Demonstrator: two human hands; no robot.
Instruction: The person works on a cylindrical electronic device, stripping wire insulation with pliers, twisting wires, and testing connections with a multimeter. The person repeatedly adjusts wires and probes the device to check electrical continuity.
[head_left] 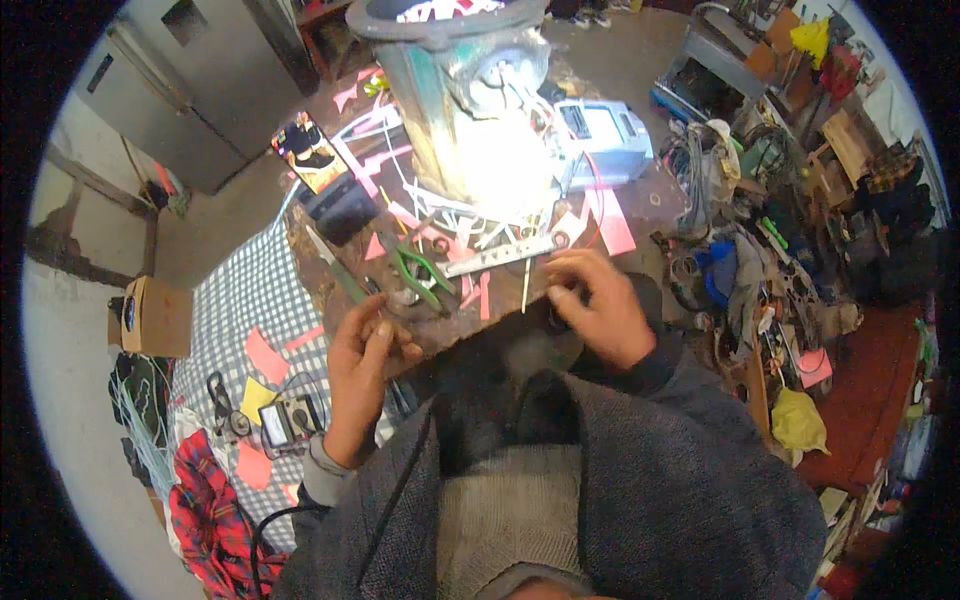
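My left hand (362, 350) is at the near edge of the brown worktable (465, 330), its fingers loosely bent and apart, with nothing visible in them. Farther right along that edge, my right hand (605, 310) has its fingers curled and thumb drawn in; whatever they may hold is hidden. Between the hands lie green-handled pliers (425, 278) and a white perforated strip (500, 256). A knife (340, 268) with a green part points toward my left hand. White wires (440, 212) and pink paper scraps (485, 295) are scattered around them.
A large green metal housing (405, 85) stands behind, brightly lit at its base. A grey-blue device (605, 140) is right of it, a propped phone (307, 155) left. A checked cloth (235, 290) bears a meter (288, 422). Piled clutter (740, 260) lines the right side.
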